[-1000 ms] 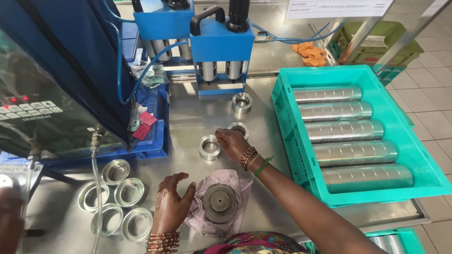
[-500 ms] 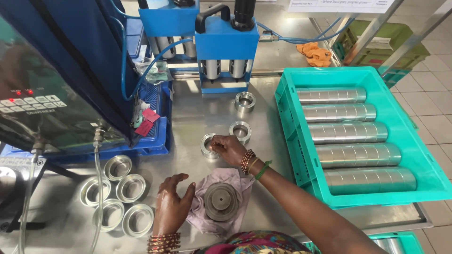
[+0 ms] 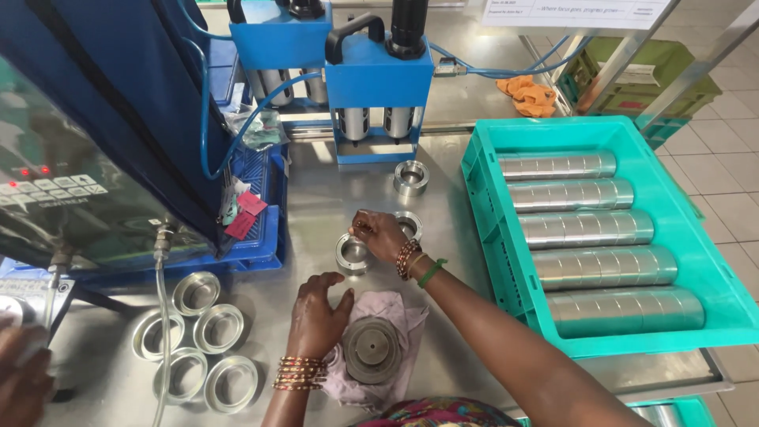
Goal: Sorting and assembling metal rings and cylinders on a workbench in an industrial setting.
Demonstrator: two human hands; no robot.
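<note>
Metal ring (image 3: 350,253) pinched by right hand (image 3: 379,235); left hand (image 3: 316,316) spread on cloth (image 3: 395,312).

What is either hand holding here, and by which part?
The right hand grips a metal ring by its upper rim, on the table. The left hand rests beside a grey disc, holding nothing.

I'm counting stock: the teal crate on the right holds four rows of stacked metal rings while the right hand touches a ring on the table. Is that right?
Not quite. The head view shows five rows of stacked metal rings in the teal crate, not four. The right hand does touch a ring on the table.
</note>
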